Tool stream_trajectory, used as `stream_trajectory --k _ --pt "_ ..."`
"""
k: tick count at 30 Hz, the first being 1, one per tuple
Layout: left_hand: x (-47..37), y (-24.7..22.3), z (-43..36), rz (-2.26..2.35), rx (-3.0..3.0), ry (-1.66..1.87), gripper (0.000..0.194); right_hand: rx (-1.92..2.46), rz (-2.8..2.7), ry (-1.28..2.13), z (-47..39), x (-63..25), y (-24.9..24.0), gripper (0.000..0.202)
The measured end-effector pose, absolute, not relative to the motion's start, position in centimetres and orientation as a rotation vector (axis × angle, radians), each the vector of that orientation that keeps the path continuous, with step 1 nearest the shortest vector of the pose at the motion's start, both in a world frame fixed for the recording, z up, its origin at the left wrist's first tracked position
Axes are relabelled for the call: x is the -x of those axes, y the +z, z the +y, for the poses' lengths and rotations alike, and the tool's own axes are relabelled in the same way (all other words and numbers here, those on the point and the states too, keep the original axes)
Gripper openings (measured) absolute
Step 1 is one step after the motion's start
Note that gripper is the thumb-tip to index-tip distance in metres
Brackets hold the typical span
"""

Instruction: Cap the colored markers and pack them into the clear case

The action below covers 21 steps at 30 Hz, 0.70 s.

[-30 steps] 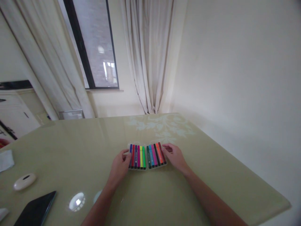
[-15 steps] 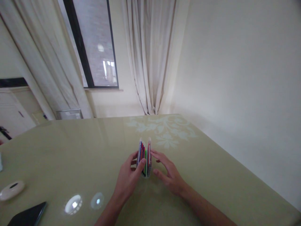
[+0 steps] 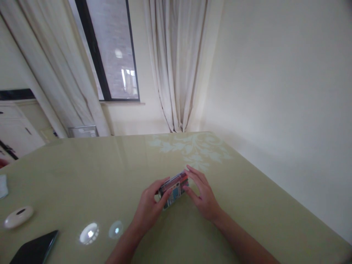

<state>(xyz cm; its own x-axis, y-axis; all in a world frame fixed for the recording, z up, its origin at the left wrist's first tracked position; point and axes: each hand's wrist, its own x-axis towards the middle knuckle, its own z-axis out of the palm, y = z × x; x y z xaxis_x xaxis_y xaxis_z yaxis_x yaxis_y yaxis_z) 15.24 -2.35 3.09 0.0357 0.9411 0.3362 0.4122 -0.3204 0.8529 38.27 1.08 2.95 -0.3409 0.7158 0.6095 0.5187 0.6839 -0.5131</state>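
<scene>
Between my hands is a small marker case [image 3: 176, 191] with a printed front in blue, white and red. It looks closed and is tilted, its right end higher than its left. My left hand [image 3: 150, 201] grips the left end, thumb across the printed front and fingers behind. At the right end, my right hand [image 3: 202, 196] holds the case between thumb and fingertips. Whatever lies inside the case is hidden from this side.
The green glossy table [image 3: 90, 176] has a pale floral pattern at its far right. A dark phone-like slab [image 3: 35, 247] and a white oval object [image 3: 19, 217] lie at the left, with a pale cloth-like item [image 3: 3, 186] at the edge. A wall [image 3: 288, 110] borders the right side.
The case stood spread apart with coloured sticks showing; now it is closed and turned, its printed front towards me. My right hand has moved from beside it to gripping its right end.
</scene>
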Motion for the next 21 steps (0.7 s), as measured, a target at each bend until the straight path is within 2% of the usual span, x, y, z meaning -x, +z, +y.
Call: stream_trajectory --k 7,16,21 --pt "-16.7 3.7 -3.5 1.256 -2.034 1.260 0.036 0.838 -2.126 -0.079 0.2 -38.0 3.8 0.047" --pt "-17.6 2.1 -3.8 1.454 -1.979 1.261 0.042 0.646 -2.172 -0.108 -0.6 -37.6 3.7 0.052" --pt "-17.8 2.2 -4.0 1.474 -1.947 1.249 0.038 0.578 -2.216 -0.111 -0.7 -37.8 3.7 0.055"
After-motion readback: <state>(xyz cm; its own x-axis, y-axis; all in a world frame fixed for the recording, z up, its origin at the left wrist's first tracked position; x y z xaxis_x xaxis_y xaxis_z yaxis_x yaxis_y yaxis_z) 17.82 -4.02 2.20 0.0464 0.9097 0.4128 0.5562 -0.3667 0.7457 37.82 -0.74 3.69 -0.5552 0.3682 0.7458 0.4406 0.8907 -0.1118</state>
